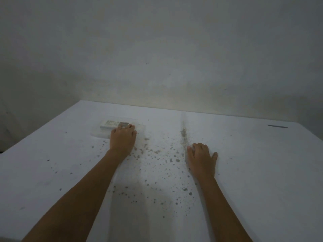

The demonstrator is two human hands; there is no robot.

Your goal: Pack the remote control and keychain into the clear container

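Observation:
A white remote control [110,124] lies inside a shallow clear container [97,132] at the far left of the white table. My left hand [122,139] rests on the container's right part, its fingers bent over the remote's right end. My right hand [202,157] lies flat on the table to the right, palm down, fingers apart, with nothing in it. The keychain is not visible; my left hand hides part of the container.
The white table [253,172] is speckled with brown stains along a centre seam [183,135]. A small dark strip [277,126] lies at the far right. A bare wall [157,58] rises directly behind the table's far edge.

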